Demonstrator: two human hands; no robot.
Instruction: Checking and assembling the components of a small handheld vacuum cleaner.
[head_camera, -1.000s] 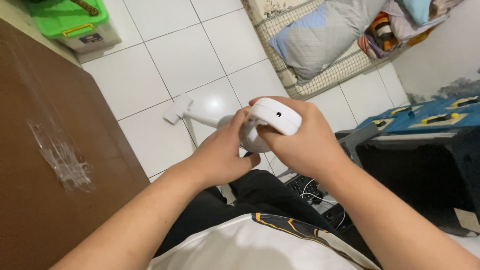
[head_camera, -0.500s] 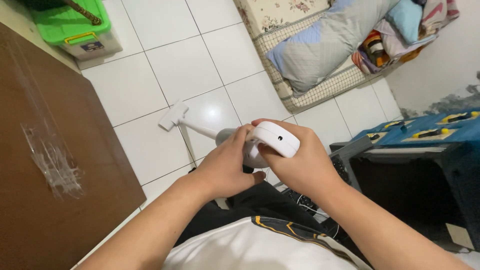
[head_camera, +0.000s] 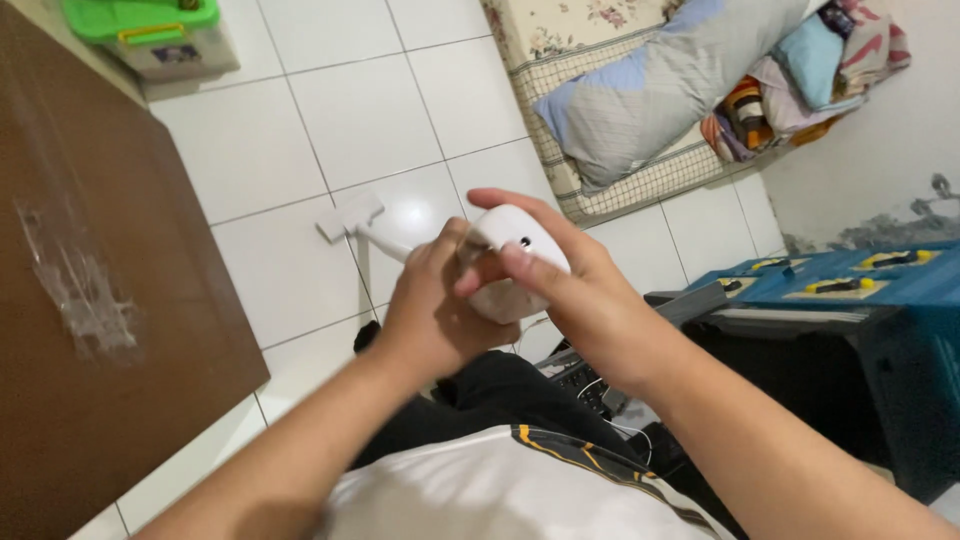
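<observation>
Two hands meet on a white handheld vacuum (head_camera: 510, 268) above my lap: my left hand (head_camera: 432, 315) grips its neck, my right hand (head_camera: 570, 290) wraps its rounded body. Its flat nozzle (head_camera: 350, 217) points at the tiled floor (head_camera: 300, 130). A green-lidded box (head_camera: 155, 30) with a small dark label sits far-left.

Both hands, the left hand (head_camera: 430, 320) and the right hand (head_camera: 575, 295), are closed around a white handheld device (head_camera: 515, 265) over the lap, its thin neck and flat head (head_camera: 350, 215) reaching forward above the white tiled floor (head_camera: 260, 150). That floor lies open ahead of them. To the left the brown table (head_camera: 90, 300) walls off the side. Ahead to the right a mattress (head_camera: 600, 130) heaped with bedding blocks the way, and a blue crate (head_camera: 880, 290) crowds close on the right. A green-lidded box (head_camera: 150, 30) sits well apart, beyond the table.
</observation>
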